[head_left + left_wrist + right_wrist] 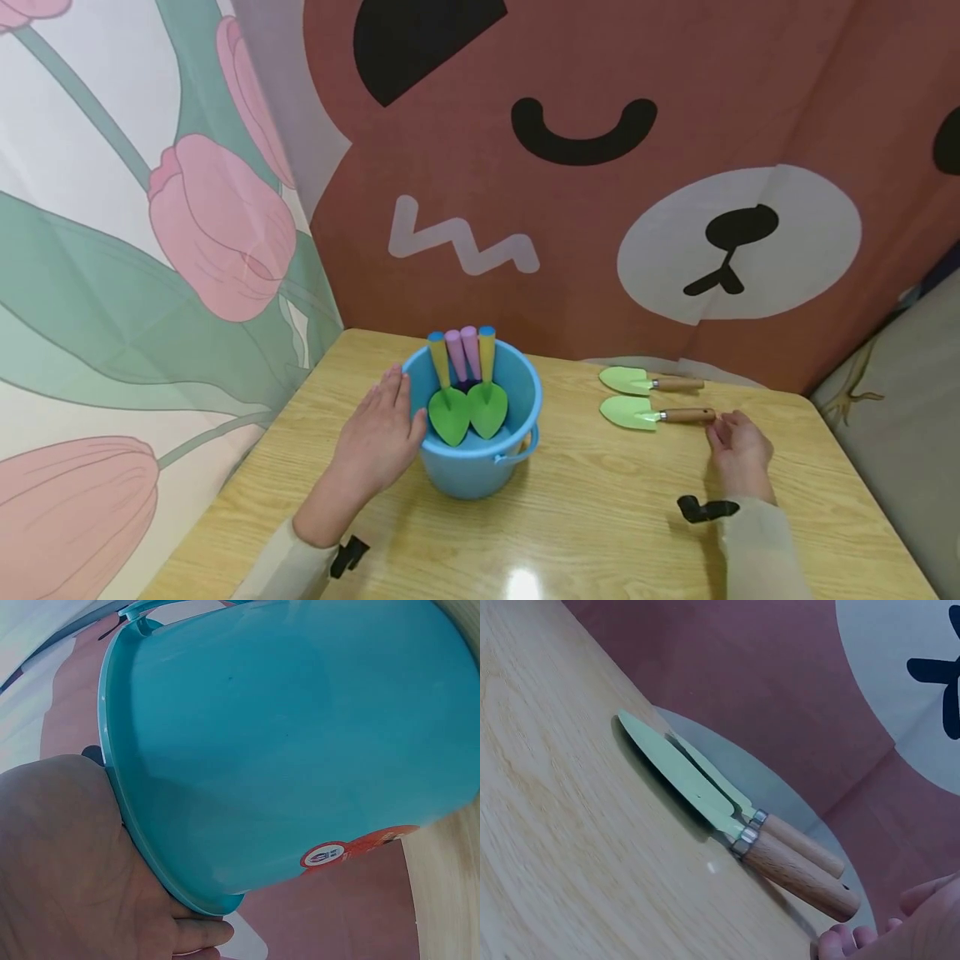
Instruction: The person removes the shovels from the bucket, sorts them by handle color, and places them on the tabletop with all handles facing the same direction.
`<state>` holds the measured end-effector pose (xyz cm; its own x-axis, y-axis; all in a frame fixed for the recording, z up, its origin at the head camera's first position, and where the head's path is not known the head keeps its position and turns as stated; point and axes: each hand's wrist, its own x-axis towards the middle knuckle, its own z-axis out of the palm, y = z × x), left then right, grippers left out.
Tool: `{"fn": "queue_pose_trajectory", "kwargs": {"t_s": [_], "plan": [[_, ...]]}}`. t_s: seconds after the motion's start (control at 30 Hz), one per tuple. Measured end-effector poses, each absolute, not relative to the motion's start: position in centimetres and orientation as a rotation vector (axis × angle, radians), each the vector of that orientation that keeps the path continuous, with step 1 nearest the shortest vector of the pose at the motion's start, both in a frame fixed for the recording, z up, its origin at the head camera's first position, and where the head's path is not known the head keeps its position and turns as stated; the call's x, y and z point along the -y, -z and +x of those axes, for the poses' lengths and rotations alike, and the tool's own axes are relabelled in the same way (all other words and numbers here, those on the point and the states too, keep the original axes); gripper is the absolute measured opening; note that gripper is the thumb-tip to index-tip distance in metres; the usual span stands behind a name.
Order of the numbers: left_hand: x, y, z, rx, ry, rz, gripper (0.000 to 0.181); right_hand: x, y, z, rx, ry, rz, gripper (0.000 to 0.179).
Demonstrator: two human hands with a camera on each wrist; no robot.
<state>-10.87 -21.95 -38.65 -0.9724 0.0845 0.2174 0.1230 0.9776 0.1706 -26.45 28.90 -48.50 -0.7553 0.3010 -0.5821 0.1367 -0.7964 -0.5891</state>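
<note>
Two trowels (628, 413), table (600, 533), bear backdrop (570, 208)

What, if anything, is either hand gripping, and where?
Nothing: the left hand rests against the blue bucket's rim; the right hand is by the end of the nearer trowel's handle.

- Left sleeve (288, 562): we record it as long, pale off-white, plain, reaching the wrist.
- Right sleeve (761, 546): we list it as matching, same pale cloth, also wrist-length.
- Left wrist piece (349, 556): black, small, angular in outline, at the cuff's inner edge.
- Right wrist piece (707, 508): black, bent, one blocky end, a narrower strip across the cuff.
- Left hand (381, 429), right hand (740, 450): we enter both as bare.
</note>
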Motion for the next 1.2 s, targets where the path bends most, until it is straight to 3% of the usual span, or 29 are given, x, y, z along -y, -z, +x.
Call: {"fn": "queue_pose_trajectory", "kwargs": {"t_s": [0.23,0.47,0.67,1.2], "plan": [[22.0,38.7,-10.9,2.917,0.271,-0.157,0.068,-29.2,47.7,-26.0,1.013,-2.622,-1.054,0.058],[22.0,38.7,-10.9,2.919,0.272,-0.154,0.068,-28.7,46.0,-25.5,1.108,-2.557,-0.979,0.022],[22.0,38.7,-10.9,2.917,0.265,-0.162,0.068,-28.1,44.7,-25.1,1.13,-2.576,-0.834,0.026],[22.0,38.7,-10.8,2.907,0.267,-0.168,0.068,-25.6,41.2,-24.2,1.211,-2.597,-0.609,0.017]]}}
